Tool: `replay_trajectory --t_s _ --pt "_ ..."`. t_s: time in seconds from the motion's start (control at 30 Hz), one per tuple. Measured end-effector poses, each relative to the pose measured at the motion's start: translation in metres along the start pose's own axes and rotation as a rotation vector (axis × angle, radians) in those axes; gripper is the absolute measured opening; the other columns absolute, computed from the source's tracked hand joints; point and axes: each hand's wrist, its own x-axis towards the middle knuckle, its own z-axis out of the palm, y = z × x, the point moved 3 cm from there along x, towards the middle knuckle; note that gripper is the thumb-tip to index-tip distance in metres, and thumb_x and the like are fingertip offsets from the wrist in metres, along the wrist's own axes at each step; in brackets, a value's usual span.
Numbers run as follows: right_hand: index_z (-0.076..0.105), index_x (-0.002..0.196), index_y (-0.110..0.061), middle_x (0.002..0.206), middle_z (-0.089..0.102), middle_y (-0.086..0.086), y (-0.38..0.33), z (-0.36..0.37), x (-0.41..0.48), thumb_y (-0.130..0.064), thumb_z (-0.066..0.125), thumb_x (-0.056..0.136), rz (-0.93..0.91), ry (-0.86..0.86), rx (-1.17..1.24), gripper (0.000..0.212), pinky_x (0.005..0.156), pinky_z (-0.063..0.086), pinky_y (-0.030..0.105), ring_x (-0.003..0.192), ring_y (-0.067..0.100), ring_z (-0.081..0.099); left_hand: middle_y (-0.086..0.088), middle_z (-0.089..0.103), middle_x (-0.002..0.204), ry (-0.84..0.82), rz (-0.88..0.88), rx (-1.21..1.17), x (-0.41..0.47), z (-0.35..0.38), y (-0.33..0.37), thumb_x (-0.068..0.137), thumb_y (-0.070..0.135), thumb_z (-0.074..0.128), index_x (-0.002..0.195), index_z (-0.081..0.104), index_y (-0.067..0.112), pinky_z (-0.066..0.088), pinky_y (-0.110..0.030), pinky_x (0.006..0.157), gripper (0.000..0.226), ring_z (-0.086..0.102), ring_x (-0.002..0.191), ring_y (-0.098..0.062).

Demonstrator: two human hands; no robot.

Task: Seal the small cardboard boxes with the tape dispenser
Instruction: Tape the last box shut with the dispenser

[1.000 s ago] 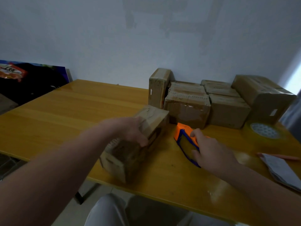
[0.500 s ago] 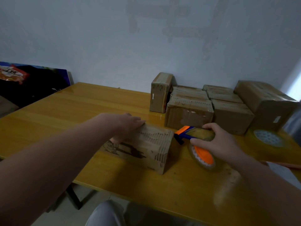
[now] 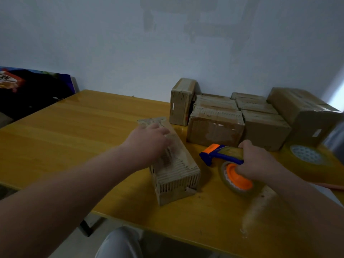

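A small cardboard box [image 3: 176, 174] lies flat near the middle of a glossy yellow bench [image 3: 74, 136], its long side running from 11 o'clock to 5 o'clock. The left hand [image 3: 149, 144] rests on its top with the fingers stretched flat, holding it down. A second ago this box was tipped up on edge; it has since been turned and laid down.

At the box's 3 o'clock, just beside it, the right hand [image 3: 258, 162] grips an orange-and-blue tape dispenser [image 3: 223, 157], fingers curled round it, the cutter end pointing at the box. Earlier the dispenser lay flat on the bench. Taping looks about to start.

At 1 o'clock, more cardboard boxes [image 3: 216, 125] sit against a pale wall [image 3: 167, 43]. A spare tape roll [image 3: 307, 155] lies at far 3 o'clock, and a dark poster [image 3: 33, 90] leans at 9 o'clock.
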Motion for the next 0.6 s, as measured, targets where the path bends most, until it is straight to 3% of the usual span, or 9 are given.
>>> replay_trajectory --t_s 0.07,0.17,0.23,0.37,0.43,0.53,0.6 --pt "0.037 0.132 -0.017 0.095 0.051 0.002 0.003 0.000 -0.001 -0.022 0.068 0.084 -0.022 -0.009 0.016 0.057 0.062 0.047 0.026 0.084 0.018 0.054 0.010 0.042 0.143 -0.023 -0.033 -0.243 -0.012 -0.003 0.017 0.091 0.043 0.052 0.137 0.042 0.037 0.051 -0.034 0.093 0.048 0.046 0.124 -0.014" --pt "0.041 0.132 -0.019 0.104 0.053 0.006 0.010 0.000 -0.004 -0.013 0.070 0.081 -0.055 0.003 0.239 0.059 0.071 0.048 0.032 0.091 0.023 0.054 0.013 0.029 0.151 -0.147 0.029 -0.261 -0.024 0.005 0.034 0.088 0.059 0.046 0.145 0.027 0.038 0.042 -0.038 0.103 0.064 0.033 0.134 -0.014" --pt "0.044 0.131 -0.020 0.107 0.054 0.006 0.014 -0.004 -0.006 -0.009 0.073 0.079 -0.096 0.042 0.447 0.060 0.079 0.049 0.038 0.096 0.025 0.055 0.016 0.022 0.154 -0.144 0.034 -0.258 -0.027 0.008 0.029 0.090 0.053 0.049 0.146 0.021 0.041 0.035 -0.039 0.107 0.063 0.027 0.138 -0.013" --pt "0.047 0.125 -0.028 0.107 0.058 0.003 0.010 -0.013 -0.015 -0.006 0.074 0.078 -0.212 -0.001 0.788 0.059 0.085 0.052 0.043 0.095 0.021 0.061 0.021 0.024 0.152 -0.157 0.003 -0.308 -0.024 0.011 0.013 0.093 0.025 0.055 0.142 0.029 0.046 0.034 -0.039 0.109 0.059 0.031 0.137 -0.013" --pt "0.048 0.121 -0.033 0.106 0.060 0.001 0.004 -0.016 -0.022 -0.004 0.074 0.078 -0.289 -0.020 0.862 0.058 0.084 0.054 0.040 0.094 0.018 0.063 0.016 0.034 0.149 -0.157 -0.068 -0.314 -0.022 0.013 0.004 0.092 0.016 0.052 0.140 0.037 0.043 0.040 -0.039 0.105 0.057 0.040 0.133 -0.017" --pt "0.047 0.117 -0.040 0.105 0.060 -0.006 -0.005 -0.018 -0.029 -0.005 0.074 0.078 -0.410 0.004 0.867 0.059 0.076 0.055 0.027 0.091 0.009 0.064 0.007 0.050 0.137 -0.048 -0.209 -0.395 -0.022 0.007 -0.006 0.092 0.024 0.053 0.130 0.053 0.033 0.048 -0.034 0.096 0.040 0.052 0.120 -0.017" --pt "0.046 0.119 -0.042 0.106 0.059 -0.011 -0.011 -0.019 -0.034 -0.005 0.073 0.078 -0.475 0.025 0.829 0.061 0.069 0.054 0.019 0.089 0.000 0.062 0.006 0.056 0.127 0.064 -0.333 -0.739 -0.025 0.000 -0.010 0.093 0.033 0.055 0.127 0.056 0.027 0.048 -0.031 0.090 0.034 0.055 0.112 -0.014"
